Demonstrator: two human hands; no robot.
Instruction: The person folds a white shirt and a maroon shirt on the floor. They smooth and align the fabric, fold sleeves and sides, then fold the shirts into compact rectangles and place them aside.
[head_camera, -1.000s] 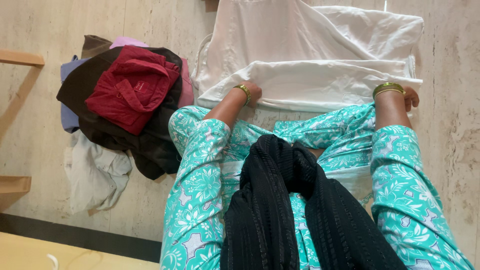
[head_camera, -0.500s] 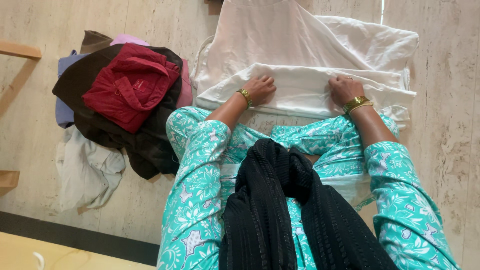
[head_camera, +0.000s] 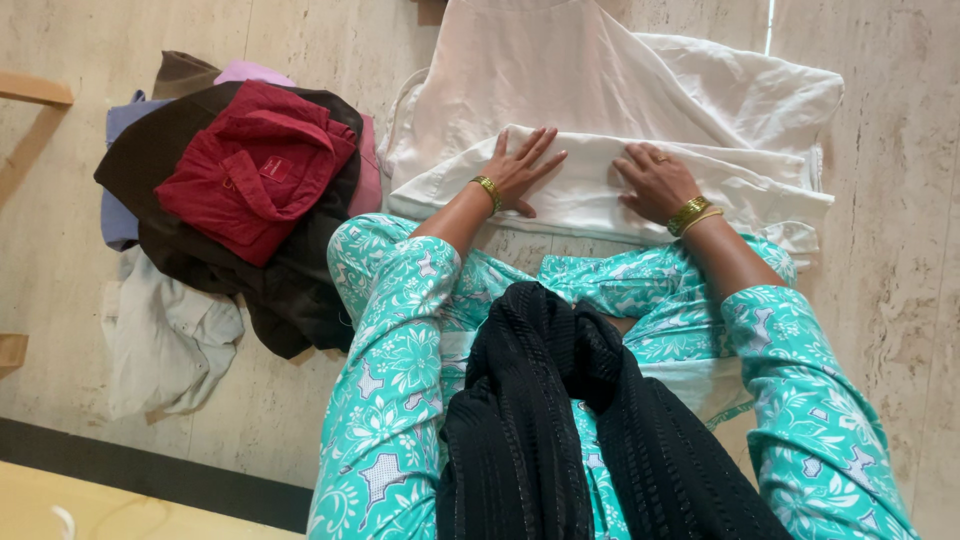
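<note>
A white garment (head_camera: 600, 90) lies spread on the stone floor in front of me, its near edge folded over into a long band. My left hand (head_camera: 522, 170) rests flat on the left part of that fold, fingers spread. My right hand (head_camera: 655, 180) lies flat on the fold a little to the right, fingers apart, with gold bangles at the wrist. Neither hand grips the cloth. My knees in turquoise flowered fabric (head_camera: 400, 330) and a black scarf (head_camera: 560, 420) fill the lower part of the view.
A heap of clothes lies to the left: a dark red shirt (head_camera: 255, 170) on top of a dark brown garment (head_camera: 290, 290), with blue, pink and pale grey pieces (head_camera: 165, 340) beneath. A wooden edge (head_camera: 35, 90) shows at far left.
My right hand has moved from the fold's far right end inward toward the middle. Both hands have gone from gripping the folded edge to lying flat with fingers spread on it.
</note>
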